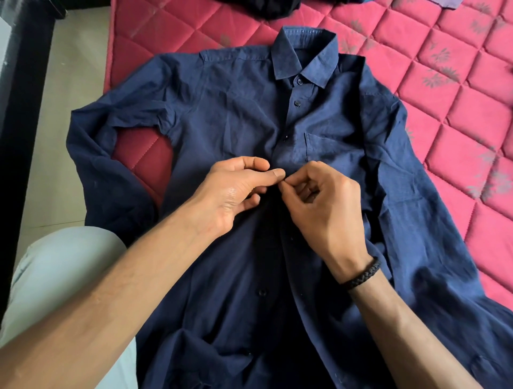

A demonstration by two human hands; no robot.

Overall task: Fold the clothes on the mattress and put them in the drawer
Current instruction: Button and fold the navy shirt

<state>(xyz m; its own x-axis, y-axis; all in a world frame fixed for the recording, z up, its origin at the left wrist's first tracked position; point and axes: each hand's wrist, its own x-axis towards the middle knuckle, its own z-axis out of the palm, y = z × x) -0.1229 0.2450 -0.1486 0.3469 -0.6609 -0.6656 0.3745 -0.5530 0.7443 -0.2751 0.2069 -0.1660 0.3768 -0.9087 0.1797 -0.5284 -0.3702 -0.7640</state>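
A navy blue long-sleeved shirt [227, 116] lies face up on the red quilted mattress [449, 83], collar at the far end and sleeves spread to both sides. Its upper buttons are fastened; below my hands the front hangs apart. My left hand [236, 191] pinches the left edge of the shirt front at mid-chest, just below the pocket. My right hand [322, 202], with a black braided band on the wrist, pinches the facing edge, fingertips meeting those of the left hand. No drawer is in view.
A dark garment [261, 8] lies at the mattress's far edge, with a purple cloth [449, 3] at the top right. Pale tiled floor [69, 83] runs along the left of the mattress, beside a dark wall strip. My knee in light trousers [63, 266] is at lower left.
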